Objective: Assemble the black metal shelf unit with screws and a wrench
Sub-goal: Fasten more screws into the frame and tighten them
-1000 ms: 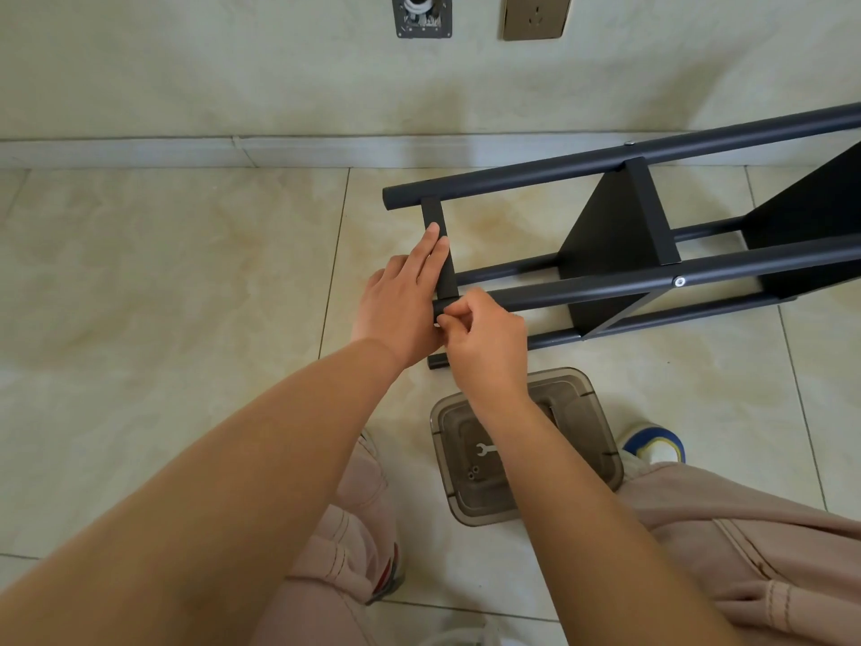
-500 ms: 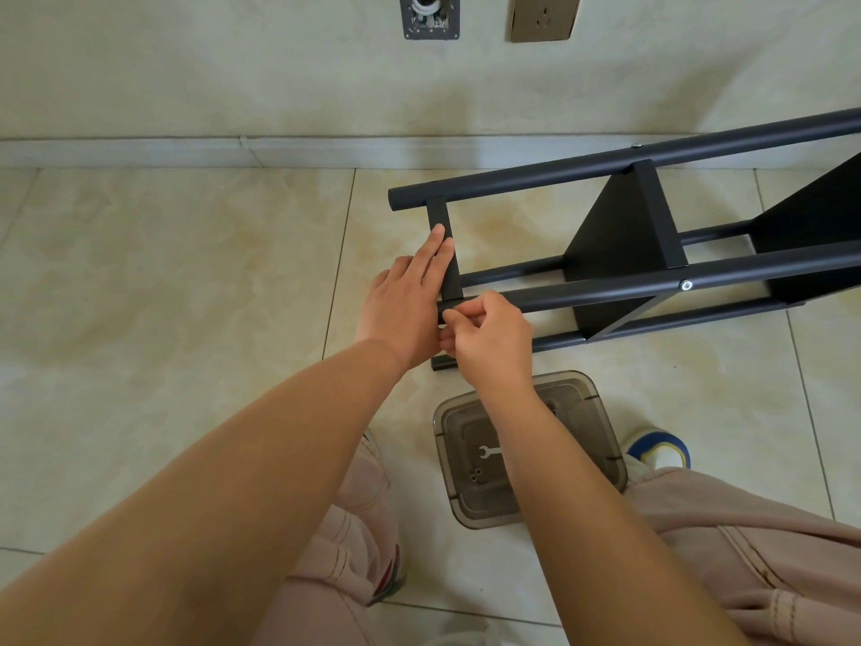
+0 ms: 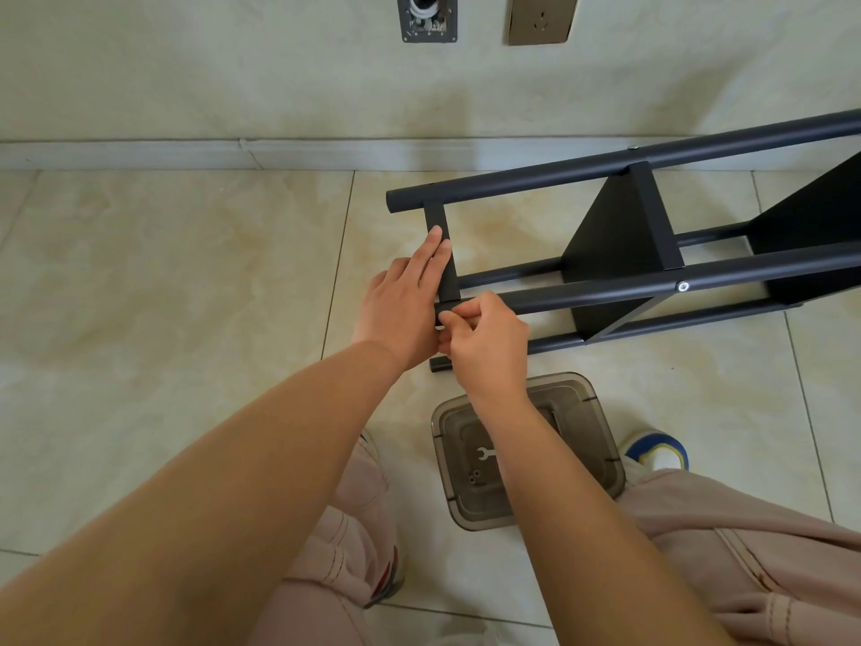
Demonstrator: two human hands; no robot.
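Note:
The black metal shelf unit (image 3: 619, 291) lies on its side on the tiled floor, its round posts running to the right. My left hand (image 3: 407, 300) rests with straight fingers against the flat end crossbar (image 3: 438, 230), holding it to the near post. My right hand (image 3: 484, 340) has its fingertips pinched at the left end of that post, where the crossbar meets it; what they pinch is hidden. A small silver wrench (image 3: 486, 453) and a couple of small fasteners (image 3: 474, 475) lie in a clear brown plastic box (image 3: 601, 440) below my right wrist.
The wall and its skirting run along the back, with a power socket (image 3: 543, 16) and an open wall box (image 3: 428, 16). A silver screw head (image 3: 683, 286) shows on the near post. My knees and shoes (image 3: 657, 452) flank the box.
Both hands stay at the crossbar joint. My right hand's fingers have shifted slightly at the post end. The view has moved a little.

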